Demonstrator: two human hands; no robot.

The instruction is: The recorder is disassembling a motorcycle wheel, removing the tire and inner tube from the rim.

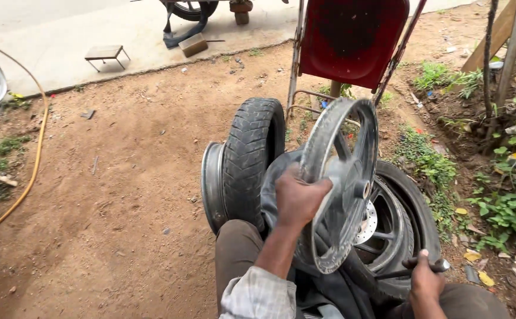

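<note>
My left hand [296, 198] grips the rim of a bare grey motorcycle wheel [342, 177], holding it upright in front of my knees. A black inner tube [276, 177] hangs slack behind that wheel. My right hand [426, 280] is closed around a dark metal tyre lever [409, 269] low at the right. Under the lever lies a wheel with a black tyre and a brake disc [388, 224], flat on the ground. A loose black tyre [251, 156] stands upright to the left, leaning on a metal rim [212, 186].
A red metal chair [352, 38] stands just beyond the wheels. Bare dirt ground [122, 195] spreads to the left, crossed by a yellow hose [30, 171]. Weeds and litter [506, 201] line the right side. A small stool [105, 54] sits on the concrete behind.
</note>
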